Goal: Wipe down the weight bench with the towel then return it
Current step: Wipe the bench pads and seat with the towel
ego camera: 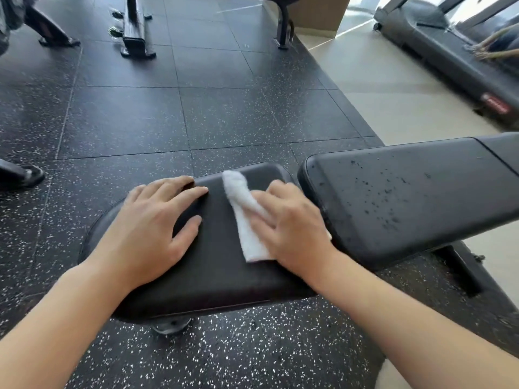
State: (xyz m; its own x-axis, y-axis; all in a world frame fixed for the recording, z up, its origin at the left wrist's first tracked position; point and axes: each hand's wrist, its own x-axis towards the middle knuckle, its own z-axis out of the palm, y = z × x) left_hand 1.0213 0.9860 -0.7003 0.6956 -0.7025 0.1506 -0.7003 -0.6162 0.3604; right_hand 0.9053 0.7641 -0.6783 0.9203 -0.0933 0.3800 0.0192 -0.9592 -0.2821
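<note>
The white towel (247,217) was pressed flat on the bench seat pad (213,265) under the right hand (292,223), fingers spread. The left hand (151,223) rested alongside, fingers loosely spread. No writing was legible.

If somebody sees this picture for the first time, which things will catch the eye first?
First, the white towel on the dark seat pad at centre, pressed down by the right hand. The left hand rests flat beside it. To the right, dark droplets speckle the back pad.
</note>
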